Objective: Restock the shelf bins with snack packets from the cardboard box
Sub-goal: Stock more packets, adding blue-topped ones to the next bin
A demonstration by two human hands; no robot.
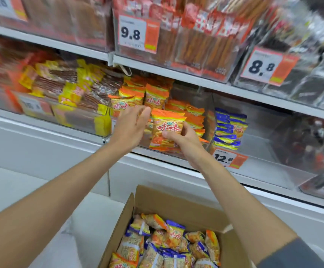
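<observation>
An orange foil snack packet with red lettering [167,128] stands upright at the front of the clear plastic shelf bin [208,107], against the stacked orange packets [155,97] already inside it. The right hand [182,141] grips its lower right edge, thumb across the face. The left hand [132,124] is open with relaxed fingers at the bin's left front; motion blur makes it unclear whether the fingertips touch the packet. Below the bin sits an open brown cardboard box [176,206] of orange and blue packets. Right of the bin lie blue-and-yellow packets [228,128].
</observation>
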